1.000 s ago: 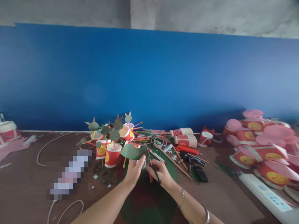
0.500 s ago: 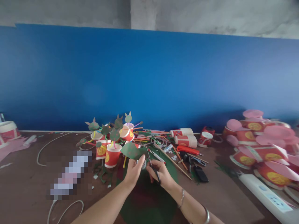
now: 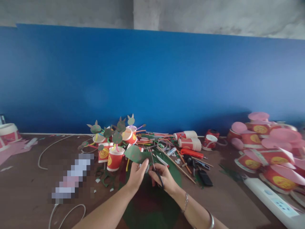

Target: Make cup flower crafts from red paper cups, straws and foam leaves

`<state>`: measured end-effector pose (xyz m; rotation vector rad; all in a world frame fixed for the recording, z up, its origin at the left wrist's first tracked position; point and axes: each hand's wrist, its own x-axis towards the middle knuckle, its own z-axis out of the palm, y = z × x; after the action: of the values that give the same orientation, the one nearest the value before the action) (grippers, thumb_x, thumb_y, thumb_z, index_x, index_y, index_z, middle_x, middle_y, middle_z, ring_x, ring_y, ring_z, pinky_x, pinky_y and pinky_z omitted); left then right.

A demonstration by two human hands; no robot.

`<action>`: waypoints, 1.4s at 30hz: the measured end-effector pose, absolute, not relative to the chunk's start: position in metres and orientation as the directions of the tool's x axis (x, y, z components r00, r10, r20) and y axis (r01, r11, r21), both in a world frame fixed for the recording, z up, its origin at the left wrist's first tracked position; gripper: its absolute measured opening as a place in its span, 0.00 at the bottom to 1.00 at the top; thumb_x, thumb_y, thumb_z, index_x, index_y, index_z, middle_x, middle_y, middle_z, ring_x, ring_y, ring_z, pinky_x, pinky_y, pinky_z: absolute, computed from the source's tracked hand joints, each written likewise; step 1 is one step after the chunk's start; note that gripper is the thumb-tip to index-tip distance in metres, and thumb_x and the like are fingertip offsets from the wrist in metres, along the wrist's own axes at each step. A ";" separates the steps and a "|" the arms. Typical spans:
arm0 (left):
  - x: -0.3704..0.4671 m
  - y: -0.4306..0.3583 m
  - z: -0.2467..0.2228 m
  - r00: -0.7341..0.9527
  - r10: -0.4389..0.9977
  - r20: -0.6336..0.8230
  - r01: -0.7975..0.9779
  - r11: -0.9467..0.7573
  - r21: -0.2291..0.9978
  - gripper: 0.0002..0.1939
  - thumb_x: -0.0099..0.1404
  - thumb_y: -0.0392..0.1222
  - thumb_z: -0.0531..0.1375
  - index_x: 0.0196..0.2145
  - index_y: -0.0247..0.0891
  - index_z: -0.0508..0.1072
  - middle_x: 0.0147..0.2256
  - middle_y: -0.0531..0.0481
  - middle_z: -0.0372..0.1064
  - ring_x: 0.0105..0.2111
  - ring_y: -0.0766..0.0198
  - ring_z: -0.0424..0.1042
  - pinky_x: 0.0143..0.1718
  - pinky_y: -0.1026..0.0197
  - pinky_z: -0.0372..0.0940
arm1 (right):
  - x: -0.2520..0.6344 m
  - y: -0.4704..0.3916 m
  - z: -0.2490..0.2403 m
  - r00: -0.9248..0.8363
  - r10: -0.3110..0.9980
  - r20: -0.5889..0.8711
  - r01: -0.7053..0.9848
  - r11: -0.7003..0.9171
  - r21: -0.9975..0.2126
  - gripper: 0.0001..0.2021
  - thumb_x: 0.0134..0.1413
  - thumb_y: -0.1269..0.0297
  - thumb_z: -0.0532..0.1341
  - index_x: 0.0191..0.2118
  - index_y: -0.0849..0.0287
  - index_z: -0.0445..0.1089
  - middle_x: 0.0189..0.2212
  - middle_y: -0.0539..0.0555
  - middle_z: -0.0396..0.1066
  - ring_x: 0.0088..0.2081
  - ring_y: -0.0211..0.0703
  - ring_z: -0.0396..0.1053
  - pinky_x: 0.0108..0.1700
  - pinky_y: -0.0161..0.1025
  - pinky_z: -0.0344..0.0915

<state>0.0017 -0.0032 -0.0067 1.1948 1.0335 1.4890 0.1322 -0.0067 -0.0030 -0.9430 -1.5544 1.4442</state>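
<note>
My left hand (image 3: 137, 176) pinches a piece of green paper (image 3: 136, 155) that sticks out above the thumb toward the left. In my right hand (image 3: 164, 178) is a pair of black-handled scissors (image 3: 157, 173), its fingers round the handles. The slim blades point up, just right of the paper's edge. Both hands are close together over a large dark green sheet (image 3: 152, 211) on the brown table. Behind them stand red and white paper cups (image 3: 115, 159) with green paper animal heads (image 3: 117, 137) on coloured stems.
Stacked cups (image 3: 189, 144), an orange-red tool (image 3: 193, 153), a wooden stick (image 3: 179, 168) and a black object (image 3: 205, 177) lie beyond my right hand. Pink-trimmed cups (image 3: 252, 159) and a white power strip (image 3: 271, 198) are at right. A blue panel (image 3: 152, 79) rises behind.
The green paper in my left hand has tilted slightly and shifted a little to the right. My right hand and the scissors have hardly moved.
</note>
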 end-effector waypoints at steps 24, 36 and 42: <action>0.002 -0.004 -0.005 -0.102 0.977 0.187 -0.170 -0.202 0.965 0.14 0.57 0.48 0.59 0.28 0.33 0.74 0.26 0.49 0.72 0.30 0.63 0.69 0.33 0.65 0.62 | 0.132 -0.006 -0.005 -0.402 0.911 0.096 -0.006 0.102 -0.995 0.15 0.45 0.53 0.64 0.25 0.60 0.63 0.11 0.43 0.59 0.13 0.30 0.56 0.17 0.29 0.54; 0.001 -0.004 -0.004 -0.128 0.971 0.200 -0.146 -0.218 0.965 0.15 0.58 0.49 0.59 0.29 0.32 0.74 0.24 0.49 0.71 0.33 0.59 0.71 0.36 0.63 0.63 | 0.131 -0.007 -0.001 -0.391 0.917 0.082 -0.004 0.087 -0.996 0.17 0.44 0.52 0.64 0.23 0.61 0.63 0.11 0.42 0.57 0.12 0.29 0.55 0.15 0.29 0.51; 0.000 -0.003 -0.002 -0.144 0.967 0.211 -0.181 -0.235 0.955 0.15 0.57 0.50 0.60 0.32 0.33 0.73 0.30 0.47 0.73 0.33 0.60 0.71 0.37 0.62 0.63 | 0.130 -0.008 0.001 -0.389 0.918 0.073 -0.003 0.078 -0.997 0.16 0.43 0.52 0.64 0.23 0.60 0.62 0.11 0.43 0.57 0.12 0.30 0.55 0.15 0.29 0.51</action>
<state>0.0004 -0.0032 -0.0017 1.1580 1.0314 1.5539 0.1305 -0.0078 0.0009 -0.9441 -1.5412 1.4282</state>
